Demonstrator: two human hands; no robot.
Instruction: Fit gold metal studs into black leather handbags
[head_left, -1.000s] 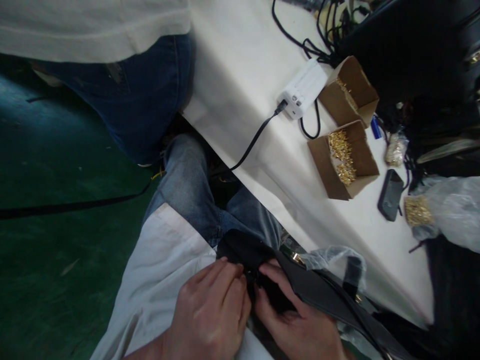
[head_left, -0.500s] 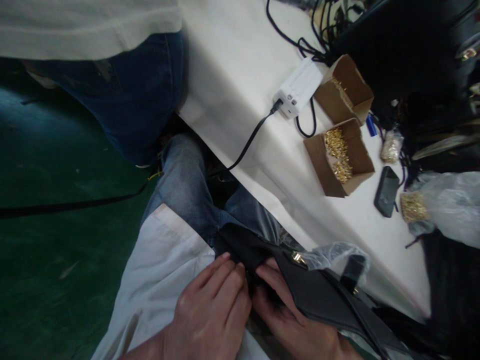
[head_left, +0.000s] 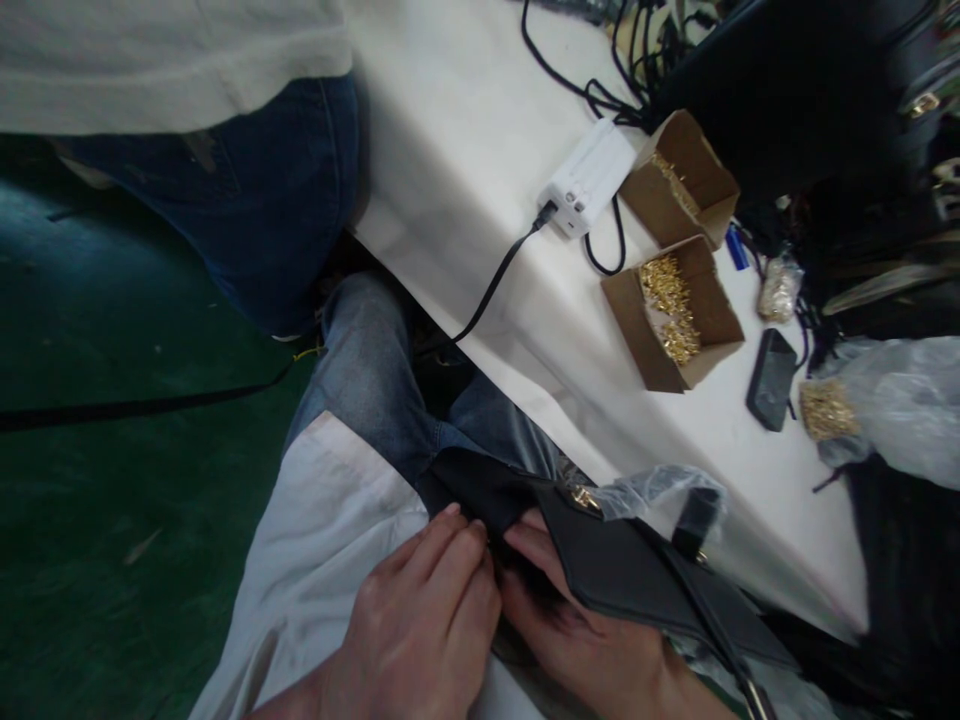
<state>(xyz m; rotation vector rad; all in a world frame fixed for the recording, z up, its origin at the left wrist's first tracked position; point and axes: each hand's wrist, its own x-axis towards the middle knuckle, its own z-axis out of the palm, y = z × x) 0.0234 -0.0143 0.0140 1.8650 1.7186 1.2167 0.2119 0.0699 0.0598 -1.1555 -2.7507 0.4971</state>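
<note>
A black leather-like bag [head_left: 637, 565] with gold-coloured metal fittings lies across my lap at the lower right. Clear plastic [head_left: 660, 492] wraps part of its strap. My left hand [head_left: 424, 610] has its fingers bent together on the bag's dark edge, fingertips pressed against it. Inside the fold of the bag is my right hand [head_left: 574, 625], gripping the black material with its fingers partly covered by the flap. Whatever small part lies between the two hands is too dark to make out.
On the white table [head_left: 465, 150] stand two cardboard boxes [head_left: 675, 315] with small gold pieces, a white device [head_left: 589, 175] with a black cable, and a dark phone-like object [head_left: 771, 380]. A person in jeans [head_left: 277, 200] is at upper left.
The bag has shifted slightly left and up, its flap tilting a little. Both hands keep nearly the same hold. The view has moved slightly.
</note>
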